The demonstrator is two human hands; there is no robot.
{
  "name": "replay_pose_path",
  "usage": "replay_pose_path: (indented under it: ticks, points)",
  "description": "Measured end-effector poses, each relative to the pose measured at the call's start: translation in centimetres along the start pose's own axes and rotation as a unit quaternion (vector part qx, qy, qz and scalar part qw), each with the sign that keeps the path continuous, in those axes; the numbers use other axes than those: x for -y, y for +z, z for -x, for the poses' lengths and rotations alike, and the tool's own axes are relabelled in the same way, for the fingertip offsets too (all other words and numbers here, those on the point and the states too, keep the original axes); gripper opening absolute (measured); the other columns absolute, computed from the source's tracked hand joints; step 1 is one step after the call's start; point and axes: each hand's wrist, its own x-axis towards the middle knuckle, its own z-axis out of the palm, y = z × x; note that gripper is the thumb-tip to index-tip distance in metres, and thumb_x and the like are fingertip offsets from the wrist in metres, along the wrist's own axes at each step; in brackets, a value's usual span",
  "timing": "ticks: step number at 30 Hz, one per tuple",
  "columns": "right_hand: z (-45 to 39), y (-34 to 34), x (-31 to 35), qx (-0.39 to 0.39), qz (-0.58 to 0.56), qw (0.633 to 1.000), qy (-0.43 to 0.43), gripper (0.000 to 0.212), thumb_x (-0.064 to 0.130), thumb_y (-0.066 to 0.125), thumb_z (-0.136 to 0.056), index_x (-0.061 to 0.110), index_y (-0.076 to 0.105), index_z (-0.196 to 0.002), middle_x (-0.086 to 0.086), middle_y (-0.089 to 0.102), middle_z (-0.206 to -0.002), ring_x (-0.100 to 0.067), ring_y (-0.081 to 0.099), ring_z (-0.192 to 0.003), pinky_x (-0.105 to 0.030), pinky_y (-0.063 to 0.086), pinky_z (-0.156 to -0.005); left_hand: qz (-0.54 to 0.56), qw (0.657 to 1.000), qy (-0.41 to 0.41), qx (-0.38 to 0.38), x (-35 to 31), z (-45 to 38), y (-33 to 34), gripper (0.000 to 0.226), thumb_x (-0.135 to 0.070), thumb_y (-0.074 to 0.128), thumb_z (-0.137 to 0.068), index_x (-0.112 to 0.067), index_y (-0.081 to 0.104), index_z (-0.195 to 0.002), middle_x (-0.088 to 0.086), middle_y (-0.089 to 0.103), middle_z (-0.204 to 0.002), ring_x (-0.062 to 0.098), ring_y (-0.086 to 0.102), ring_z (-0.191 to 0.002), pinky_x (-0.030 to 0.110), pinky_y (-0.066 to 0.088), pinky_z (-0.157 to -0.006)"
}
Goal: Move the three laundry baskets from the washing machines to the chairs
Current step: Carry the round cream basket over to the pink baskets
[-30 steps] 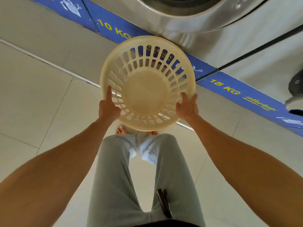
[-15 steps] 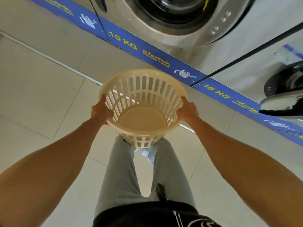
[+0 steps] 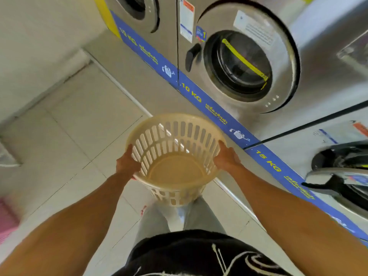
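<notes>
A round cream plastic laundry basket (image 3: 175, 170) with slotted walls hangs in the air in front of my legs, empty and upright. My left hand (image 3: 127, 164) grips its rim on the left side. My right hand (image 3: 227, 158) grips the rim on the right. A steel washing machine (image 3: 239, 62) marked 10 KG stands just beyond the basket. No chairs are in sight.
A second washing machine (image 3: 139, 14) stands at the far left of the row. At the right a 15 KG machine has its door (image 3: 338, 184) swung open into the room. A raised tiled step (image 3: 123, 76) runs under the machines. Something pink (image 3: 6, 222) sits at the left edge.
The basket has come up off the floor and tipped from facing me to upright, held at both sides. My view has lifted, so the machine doors show fully.
</notes>
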Motion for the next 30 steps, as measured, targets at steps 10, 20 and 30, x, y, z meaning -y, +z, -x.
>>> replay_pose_path:
  ticks: [10, 20, 30]
  points:
    - [5.7, 3.4, 8.1, -0.014, 0.09, 0.986, -0.136, 0.068, 0.019, 0.047, -0.095, 0.032, 0.02, -0.156, -0.019, 0.039, -0.136, -0.041, 0.057, -0.115, -0.042, 0.048, -0.093, 0.12, 0.987, -0.061, -0.084, 11.6, 5.6, -3.6, 0.088, -0.002, 0.059, -0.089, -0.04, 0.018, -0.156, 0.022, 0.057, -0.129, 0.039, 0.071, -0.076, 0.05, 0.062, -0.059]
    - [15.6, 14.1, 13.7, -0.019, 0.175, 0.951, -0.255, 0.069, 0.019, 0.042, -0.095, 0.036, 0.018, -0.158, -0.021, 0.036, -0.145, -0.041, 0.052, -0.123, -0.042, 0.046, -0.1, 0.183, 0.957, -0.138, -0.18, 28.2, 14.8, -4.7, 0.081, -0.004, 0.059, -0.091, -0.036, 0.021, -0.155, 0.019, 0.062, -0.112, 0.034, 0.071, -0.079, 0.044, 0.063, -0.059]
    - [24.7, 23.6, 20.8, 0.014, 0.203, 0.906, -0.371, 0.064, 0.02, 0.037, -0.098, 0.037, 0.02, -0.158, -0.018, 0.042, -0.139, -0.038, 0.056, -0.114, -0.045, 0.051, -0.096, 0.278, 0.899, -0.218, -0.258, 42.7, 20.5, -4.8, 0.082, -0.008, 0.06, -0.092, -0.04, 0.019, -0.156, 0.015, 0.06, -0.119, 0.025, 0.063, -0.075, 0.032, 0.054, -0.045]
